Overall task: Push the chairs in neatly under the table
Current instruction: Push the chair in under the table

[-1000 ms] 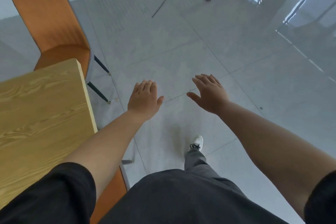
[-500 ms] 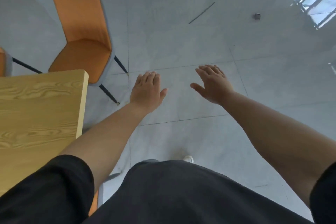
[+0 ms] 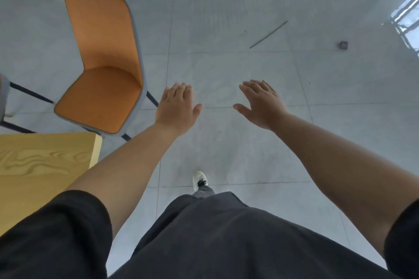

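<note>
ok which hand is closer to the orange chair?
Left. The left hand hovers open just right of the orange chair, beside its seat edge, not touching. The right hand is open farther right, over bare floor.

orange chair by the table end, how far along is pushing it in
Done: nothing shows as finished; the orange chair stands clear of the wooden table, its seat fully exposed. In hand: left hand and right hand are open and empty, held out over the floor beside the chair. Left: grip the chair and slide it under.
</note>
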